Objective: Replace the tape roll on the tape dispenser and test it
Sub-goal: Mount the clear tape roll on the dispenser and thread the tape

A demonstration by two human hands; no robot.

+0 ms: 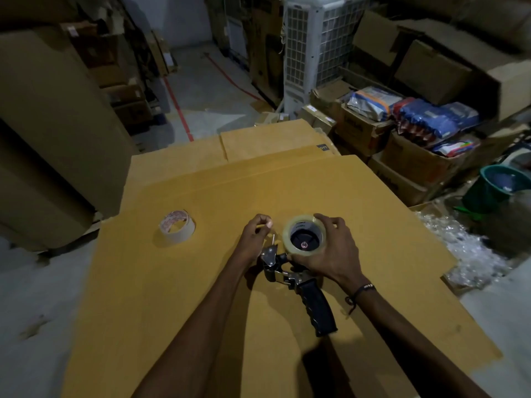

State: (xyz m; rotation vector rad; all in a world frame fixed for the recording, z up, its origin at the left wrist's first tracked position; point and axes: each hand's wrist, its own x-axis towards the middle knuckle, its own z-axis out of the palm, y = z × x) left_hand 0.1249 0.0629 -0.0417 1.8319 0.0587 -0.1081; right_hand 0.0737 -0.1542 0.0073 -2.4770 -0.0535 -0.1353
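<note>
Head camera looks down on a sheet of cardboard [287, 196] where the tape dispenser [298, 280] lies on its side, its long axis running from the black handle near the body up and away to the hub. One clear tape roll [304, 236] sits on that hub, and the right hand [327, 255] cups it from the right. Just left of the roll, the left hand [254, 238] pinches its fingertips narrowly, seemingly on the loose tape end, above the metal front plate, so it is nearer for threading. A second, nearly spent roll [177, 228] lies well apart to the left: two rolls, one dispenser.
</note>
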